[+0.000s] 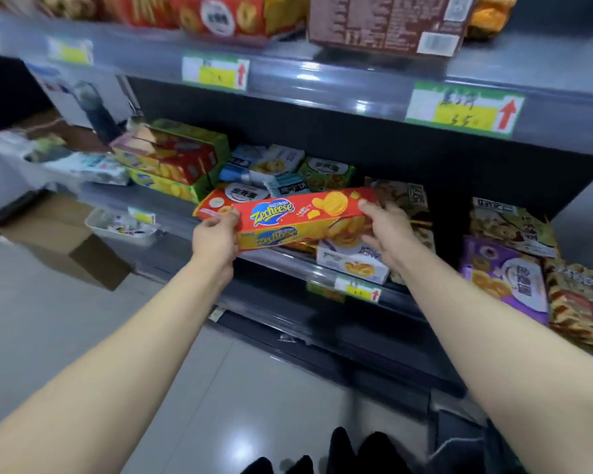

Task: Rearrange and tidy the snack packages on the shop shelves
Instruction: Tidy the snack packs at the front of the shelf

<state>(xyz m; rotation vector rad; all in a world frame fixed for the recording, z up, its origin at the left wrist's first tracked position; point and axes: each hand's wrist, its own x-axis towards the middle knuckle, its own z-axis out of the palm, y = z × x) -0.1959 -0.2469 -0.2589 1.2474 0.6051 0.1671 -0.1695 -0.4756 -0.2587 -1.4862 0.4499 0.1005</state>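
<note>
Item count: two hands (216,239) (387,230); one Zecheese box (302,213); three price labels (214,71) (463,109) (356,290) bearing a red arrow; one purple package (507,278); one cardboard box (65,241) on the floor (48,319).

Bright overhead light; glare streaks on the upper shelf edge (326,84) and floor tiles (237,449), dark shelf recess (322,138), motion blur left and top, wide-angle bowing at edges.
</note>
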